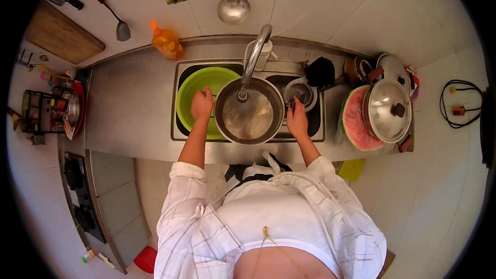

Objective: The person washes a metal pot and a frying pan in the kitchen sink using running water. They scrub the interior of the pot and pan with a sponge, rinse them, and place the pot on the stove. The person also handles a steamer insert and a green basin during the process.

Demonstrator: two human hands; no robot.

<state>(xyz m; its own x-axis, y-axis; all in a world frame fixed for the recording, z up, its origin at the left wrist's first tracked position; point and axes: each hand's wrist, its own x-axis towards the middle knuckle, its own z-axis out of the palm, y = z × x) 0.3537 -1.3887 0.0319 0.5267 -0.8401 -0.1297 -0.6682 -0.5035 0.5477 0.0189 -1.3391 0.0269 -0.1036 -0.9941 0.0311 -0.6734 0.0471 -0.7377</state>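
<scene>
A round metal pan [248,118] is held over the divider of the double sink, below the curved faucet [257,52]; water seems to run into it. My left hand [202,104] is closed around a handle at the pan's left side, above a green plastic basin [186,100] in the left bowl. At the pan's right side, my right hand [297,120] grips the other handle. Behind that hand, a small round metal vessel [290,91] sits in the right bowl. The undersides of both handles are hidden.
Right of the sink stand a lidded pot [389,110], a cut watermelon [358,118] and a dark cloth-like item [321,73]. An orange pump bottle [167,44] stands behind the sink's left corner. A ladle [233,9] hangs on the wall. A gas hob [83,197] is at the lower left.
</scene>
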